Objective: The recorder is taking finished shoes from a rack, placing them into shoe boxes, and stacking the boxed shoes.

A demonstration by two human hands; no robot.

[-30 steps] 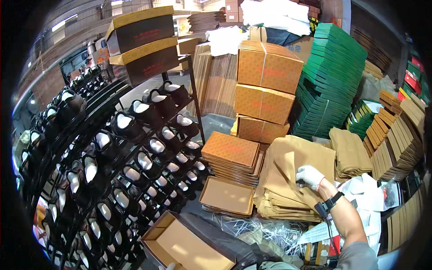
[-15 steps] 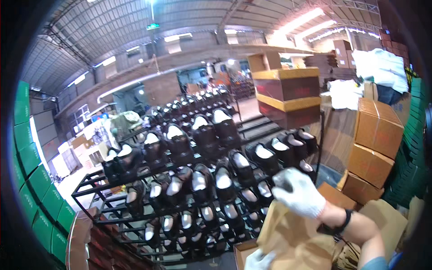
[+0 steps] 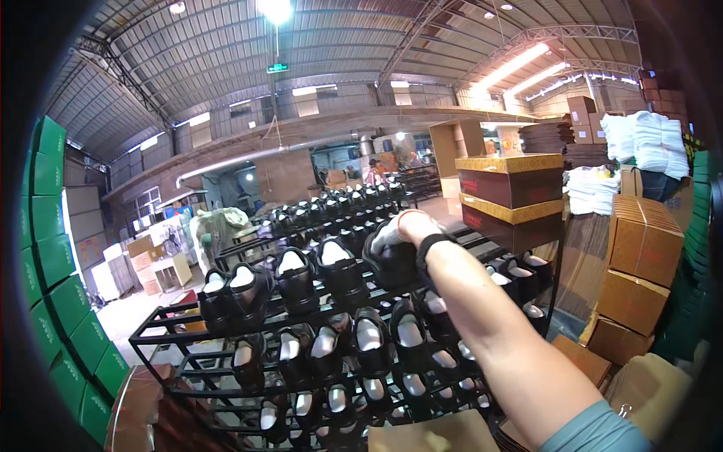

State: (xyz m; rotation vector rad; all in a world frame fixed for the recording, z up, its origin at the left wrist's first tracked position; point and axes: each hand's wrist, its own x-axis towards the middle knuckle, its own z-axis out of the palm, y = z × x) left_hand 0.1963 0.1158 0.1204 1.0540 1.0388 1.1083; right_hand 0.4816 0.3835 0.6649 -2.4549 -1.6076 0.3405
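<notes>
My right hand (image 3: 392, 234), in a white glove, reaches to the top tier of a black metal shoe rack (image 3: 162, 331). It grips a black shoe (image 3: 393, 260) there, though the fingertips are partly hidden. Left of it on the same tier stand more black shoes (image 3: 343, 280) with white stuffing in their openings. Further rows of such shoes (image 3: 369, 339) fill the tiers below. Brown paper (image 3: 431, 435) shows at the lower edge, under my right forearm. My left hand is out of view.
Two stacked dark boxes with gold lids (image 3: 512, 184) stand on the rack's right end. Green boxes (image 3: 49, 264) are piled at the left. Tied bundles of brown cardboard (image 3: 644, 248) rise at the right. A dark red carton (image 3: 135, 410) sits low at the left.
My right hand has gone from above the brown paper up and forward to the top tier, onto a shoe. My left hand has left the picture. The view has tilted upward.
</notes>
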